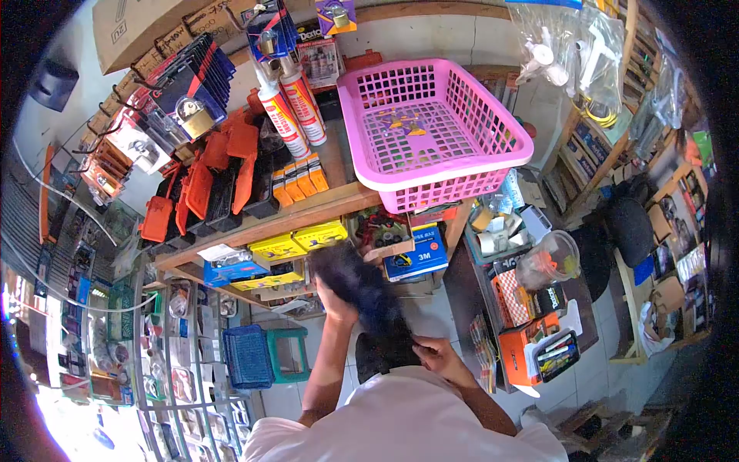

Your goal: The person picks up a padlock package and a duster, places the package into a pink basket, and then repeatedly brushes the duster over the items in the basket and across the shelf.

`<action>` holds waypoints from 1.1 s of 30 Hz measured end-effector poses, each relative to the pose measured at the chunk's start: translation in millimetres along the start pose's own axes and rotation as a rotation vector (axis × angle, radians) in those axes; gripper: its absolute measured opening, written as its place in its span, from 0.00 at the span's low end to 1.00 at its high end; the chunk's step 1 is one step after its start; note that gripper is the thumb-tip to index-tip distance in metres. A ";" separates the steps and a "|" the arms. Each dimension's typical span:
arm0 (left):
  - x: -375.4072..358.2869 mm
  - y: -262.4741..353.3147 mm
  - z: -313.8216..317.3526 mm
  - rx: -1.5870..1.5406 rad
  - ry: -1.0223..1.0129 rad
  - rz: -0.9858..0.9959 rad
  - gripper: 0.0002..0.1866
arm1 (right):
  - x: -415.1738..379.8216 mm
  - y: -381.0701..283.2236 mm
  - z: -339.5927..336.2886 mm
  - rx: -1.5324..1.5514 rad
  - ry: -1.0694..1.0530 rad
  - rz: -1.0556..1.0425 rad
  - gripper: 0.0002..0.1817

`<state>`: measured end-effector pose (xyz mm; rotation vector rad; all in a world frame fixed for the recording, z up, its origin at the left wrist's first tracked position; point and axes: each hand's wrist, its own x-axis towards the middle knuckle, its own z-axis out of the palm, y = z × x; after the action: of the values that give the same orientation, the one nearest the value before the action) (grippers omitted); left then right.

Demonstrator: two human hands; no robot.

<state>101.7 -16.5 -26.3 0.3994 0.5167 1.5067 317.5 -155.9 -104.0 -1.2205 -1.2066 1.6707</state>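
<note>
A dark, motion-blurred object, soft-looking, hangs in front of my body. My left hand is wrapped against its left side, with part of the fingers hidden behind it. Lower and to the right, my right hand has its fingers curled at the object's lower end. Beyond the dark object, yellow boxes and a blue 3M box lie on the shelf below the wooden counter. What the dark object is, I cannot make out.
A pink basket stands on the wooden counter, beside sealant tubes and orange-lidded cases. A blue basket and a green stool are on the floor at left. A clear container stands at right.
</note>
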 end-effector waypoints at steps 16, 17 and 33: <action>0.0 -4.5 1.1 -0.095 -0.119 0.046 0.32 | -1.4 -14.3 -8.2 -0.133 0.047 -0.081 0.17; -5.1 -2.2 1.8 -0.153 -0.052 -0.065 0.30 | -3.3 -17.6 -8.3 -0.087 0.095 0.018 0.17; -18.4 -18.9 35.7 -0.029 0.006 -0.072 0.37 | -4.0 -16.2 -0.6 -0.060 0.167 -0.211 0.18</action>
<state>137.3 -33.1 -5.7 0.3506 0.5081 1.4448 319.7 -154.7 -87.4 -1.1978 -1.2428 1.3609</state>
